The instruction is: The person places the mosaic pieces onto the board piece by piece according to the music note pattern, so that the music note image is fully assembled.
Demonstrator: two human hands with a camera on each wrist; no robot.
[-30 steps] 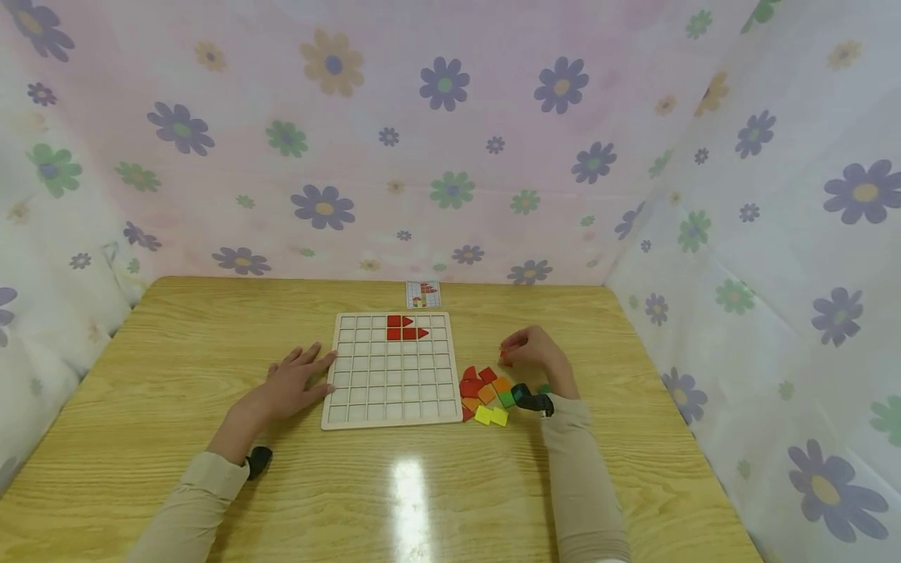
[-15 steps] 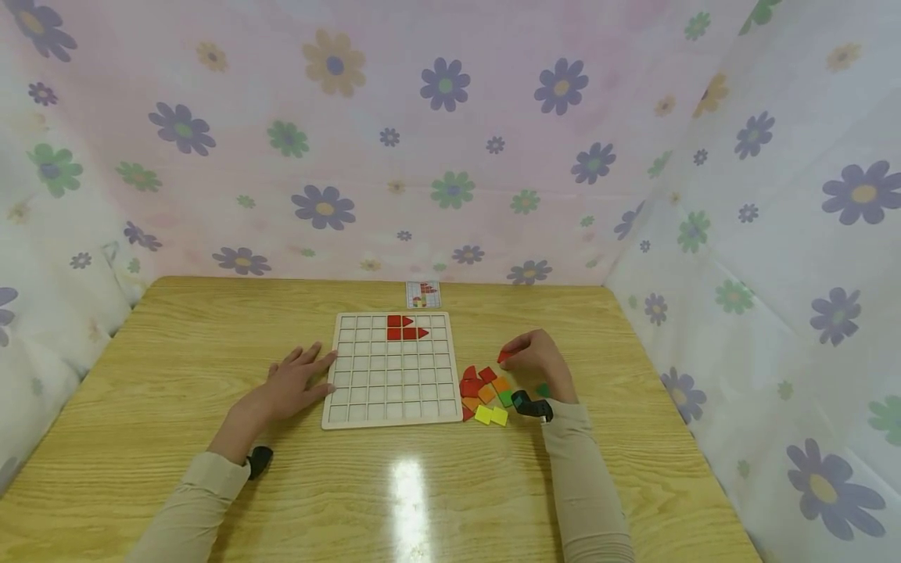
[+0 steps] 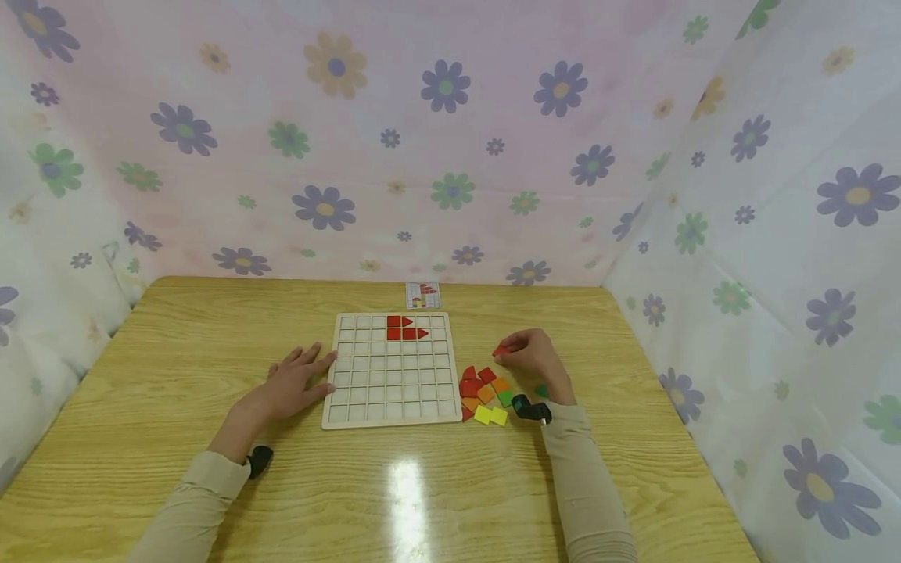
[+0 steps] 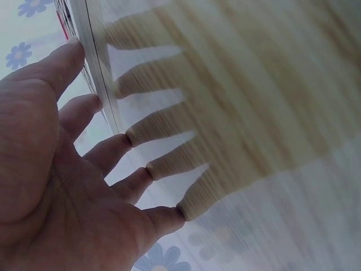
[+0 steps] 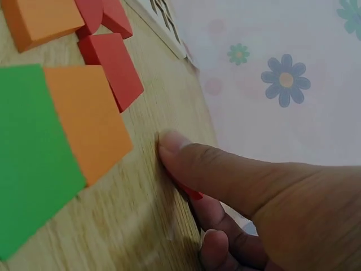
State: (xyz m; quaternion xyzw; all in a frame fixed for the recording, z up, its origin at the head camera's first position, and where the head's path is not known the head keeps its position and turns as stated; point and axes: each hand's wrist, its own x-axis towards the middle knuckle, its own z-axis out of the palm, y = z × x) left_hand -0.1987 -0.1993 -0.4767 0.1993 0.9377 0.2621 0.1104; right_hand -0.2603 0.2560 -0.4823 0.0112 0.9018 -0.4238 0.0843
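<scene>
My left hand [image 3: 292, 385] lies spread on the table, its thumb and forefinger touching the left edge of the wooden grid board [image 3: 359, 416]. The left wrist view shows the fingers [image 4: 115, 149] straight. Right of the board, my right hand [image 3: 536, 358] pinches a small red block [image 3: 500, 351] between thumb and fingers. Most of that block is hidden behind the thumb in the right wrist view, and its full shape is unclear. Red squares [image 3: 394, 334] with red triangles [image 3: 422, 333] at their right ends fill two short rows near the board's top.
Between board and right hand lies a loose pile with red blocks [image 3: 487, 376], orange blocks [image 3: 486, 393], a green block [image 3: 505, 399] and yellow blocks [image 3: 498, 417]. Another green block [image 3: 540, 389] is by the right wrist. A pattern card [image 3: 423, 295] lies behind the board.
My right hand has lifted and turned the red block a little, so its tip now points more to the left. The left hand and the board stay still.
</scene>
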